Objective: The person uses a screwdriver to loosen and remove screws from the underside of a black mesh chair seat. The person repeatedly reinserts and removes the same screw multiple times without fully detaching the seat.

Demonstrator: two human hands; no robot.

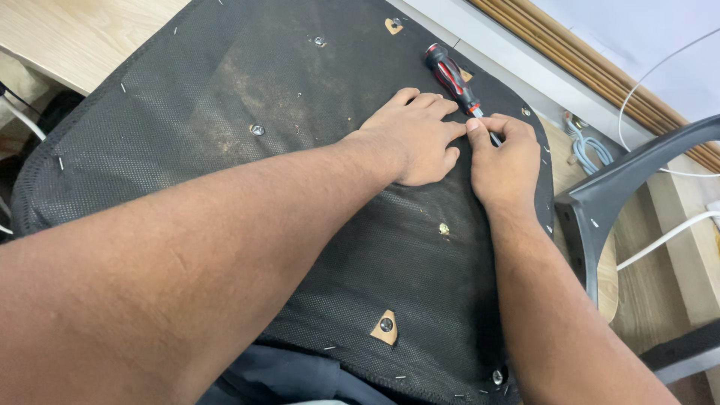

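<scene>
Right hand (504, 161) pinching screwdriver (456, 82) at shaft; handle slanting up-left beyond knuckles, tip hidden beneath fingers. Left hand (415, 137) flat, fingers together, touching right, pressing black seat underside (225, 112).

An upturned seat pad (225, 150) lies across the person's lap and fills the middle of the view, with a table top (75, 37) behind it on the left and a wall ledge (525, 67) behind it on the right. Both hands rest on the pad's far right part — the left hand (416, 135) flat, the right hand (504, 161) touching it just to the right and pinching the shaft of a screwdriver (452, 79) whose handle lies behind the hands. To the right of the pad stands a chair frame (622, 180), with cables (589, 146) behind it.
</scene>
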